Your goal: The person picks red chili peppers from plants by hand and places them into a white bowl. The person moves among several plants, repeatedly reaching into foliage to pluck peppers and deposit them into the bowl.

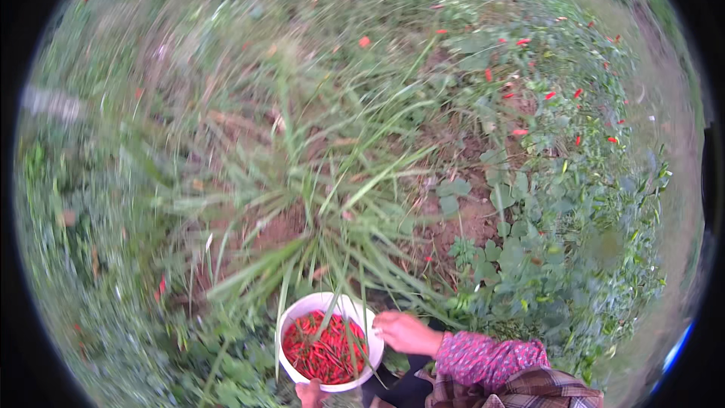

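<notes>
A white plastic bucket (371, 326) filled with small red chili peppers (328, 351) is at the bottom centre. My left hand (310, 393) grips its lower left rim. At the bucket's right rim is my right hand (406, 333), with its fingers curled; whether it holds the rim or something small cannot be told. Long green grass blades (340, 289) hang over the bucket's opening.
A large tuft of grass (317, 221) stands just beyond the bucket. Pepper plants with red peppers (550, 96) grow at the right. Broad-leaved weeds (501, 197) and reddish soil (470, 218) lie between. A dirt path (674, 141) runs along the far right.
</notes>
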